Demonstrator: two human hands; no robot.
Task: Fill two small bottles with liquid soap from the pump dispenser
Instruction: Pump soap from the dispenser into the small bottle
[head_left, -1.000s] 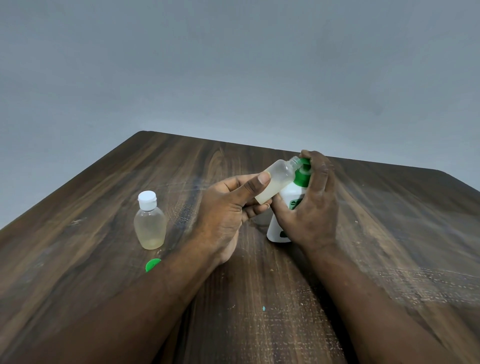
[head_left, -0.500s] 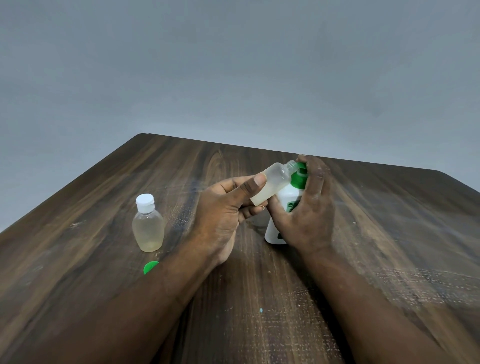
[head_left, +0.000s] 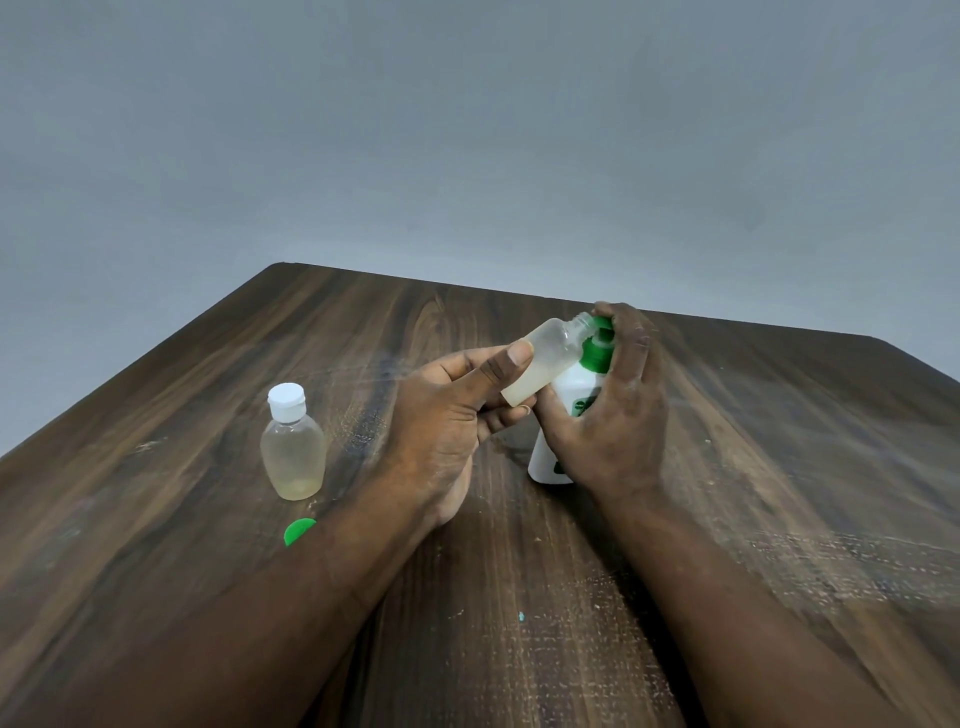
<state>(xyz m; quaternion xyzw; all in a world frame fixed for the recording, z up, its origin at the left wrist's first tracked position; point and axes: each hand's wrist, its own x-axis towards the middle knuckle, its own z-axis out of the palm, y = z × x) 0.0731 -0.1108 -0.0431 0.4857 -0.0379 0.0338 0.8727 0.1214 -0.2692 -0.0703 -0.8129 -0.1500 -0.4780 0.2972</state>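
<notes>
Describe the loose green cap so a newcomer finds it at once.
On the dark wooden table, find the white-capped small bottle standing upright at the left. Just nearer the camera, against the left forearm, lies the green cap: small, round, flat on the wood, on no bottle.

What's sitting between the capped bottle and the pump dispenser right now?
Head view: the left hand, holding the uncapped bottle tilted toward the pump dispenser.

left hand (head_left: 445, 422) pinching, right hand (head_left: 615, 415) gripping
</notes>
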